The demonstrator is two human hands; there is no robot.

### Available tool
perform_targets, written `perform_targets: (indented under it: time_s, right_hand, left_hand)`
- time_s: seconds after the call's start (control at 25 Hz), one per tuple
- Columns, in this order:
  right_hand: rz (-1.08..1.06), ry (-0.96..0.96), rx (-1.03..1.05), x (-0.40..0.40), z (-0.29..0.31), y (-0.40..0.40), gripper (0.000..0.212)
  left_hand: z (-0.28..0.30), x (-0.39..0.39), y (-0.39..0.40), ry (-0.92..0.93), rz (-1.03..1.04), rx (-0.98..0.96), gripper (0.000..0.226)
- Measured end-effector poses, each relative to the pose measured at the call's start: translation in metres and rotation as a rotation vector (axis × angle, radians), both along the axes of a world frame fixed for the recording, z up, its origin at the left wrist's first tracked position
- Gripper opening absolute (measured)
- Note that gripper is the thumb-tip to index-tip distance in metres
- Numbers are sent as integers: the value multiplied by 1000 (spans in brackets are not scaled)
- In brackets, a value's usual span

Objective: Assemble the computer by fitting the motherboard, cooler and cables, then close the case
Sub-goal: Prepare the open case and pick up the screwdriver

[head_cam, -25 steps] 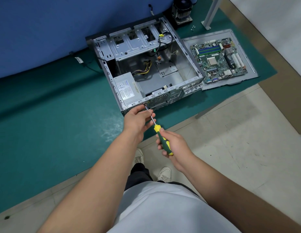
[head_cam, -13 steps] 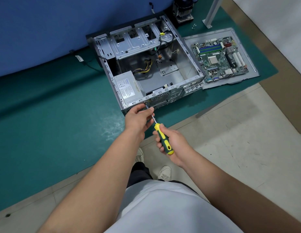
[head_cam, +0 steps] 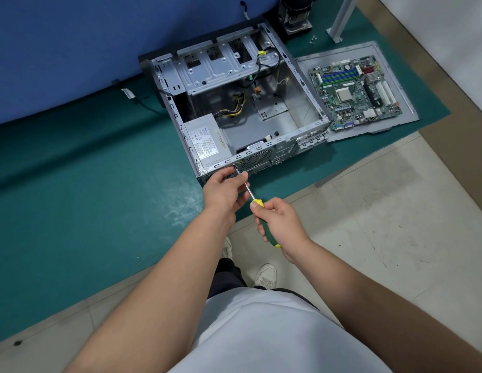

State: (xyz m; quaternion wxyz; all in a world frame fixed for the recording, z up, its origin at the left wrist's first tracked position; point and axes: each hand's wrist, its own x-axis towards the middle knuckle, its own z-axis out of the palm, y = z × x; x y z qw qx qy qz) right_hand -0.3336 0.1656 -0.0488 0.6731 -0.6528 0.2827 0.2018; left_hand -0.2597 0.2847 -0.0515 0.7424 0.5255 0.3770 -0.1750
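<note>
An open grey computer case lies on its side on a green mat, with a power supply in its near left corner and loose cables inside. The green motherboard rests on a grey side panel to the case's right. My right hand grips the green and yellow handle of a screwdriver. Its tip meets the case's rear edge near the power supply. My left hand pinches the metal shaft close to the tip.
A black CPU cooler stands behind the case, with small screws and a white table leg beside it. A blue wall runs behind the mat. My shoes stand on the tiled floor below the table edge.
My right hand has shifted its grip round the screwdriver handle, hiding more of the yellow end. The left hand stays on the shaft at the case's rear edge.
</note>
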Motion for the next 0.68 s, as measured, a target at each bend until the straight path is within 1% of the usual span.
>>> perform_targets:
  time_s: [0.08, 0.24, 0.32, 0.44, 0.56, 0.68]
  right_hand:
    - [15, -2, 26, 0, 2, -1, 26]
    - [111, -36, -51, 1, 5, -8, 25]
    - [177, -55, -67, 4, 7, -13, 25]
    - [255, -75, -92, 28, 16, -16, 23]
    - [262, -99, -184, 76, 33, -16, 26]
    - [182, -118, -245, 123, 51, -31, 31]
  left_hand:
    - [0, 1, -1, 4, 5, 5, 33]
    - [2, -2, -2, -1, -4, 11, 29]
    - [5, -2, -1, -44, -23, 8, 27]
    - [18, 19, 4, -168, -84, 36, 24]
    - [33, 66, 11, -330, -247, 135, 21]
    - [37, 123, 22, -533, -527, 398, 22]
